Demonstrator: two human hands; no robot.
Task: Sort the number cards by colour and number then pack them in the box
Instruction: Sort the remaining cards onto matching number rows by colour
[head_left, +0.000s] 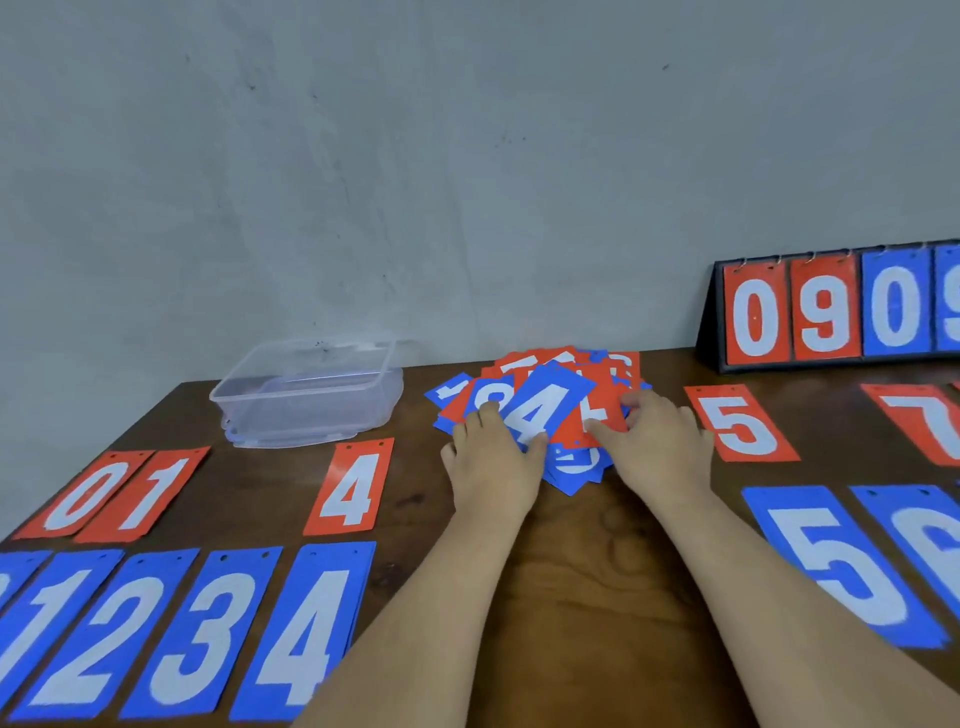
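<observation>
A mixed pile of red and blue number cards (582, 379) lies at the back middle of the table. My left hand (493, 457) pinches a blue 4 card (545, 400) at its near end, lifting it off the pile. My right hand (654, 441) rests on the pile's right side, fingers touching a red card (597, 410). Laid out in rows are red 0 (88, 493), red 1 (145, 493), red 4 (350, 488), red 5 (740, 423), red 7 (924, 421), and blue 1 (47, 623), 2 (111, 634), 3 (205, 629), 4 (311, 629), 5 (841, 561), 6 (930, 540).
A clear plastic box (311, 410) stands open at the back left. A flip scoreboard (841, 312) showing 0 9 0 9 stands at the back right against the grey wall. The brown wooden table (587, 597) shows bare wood between my forearms.
</observation>
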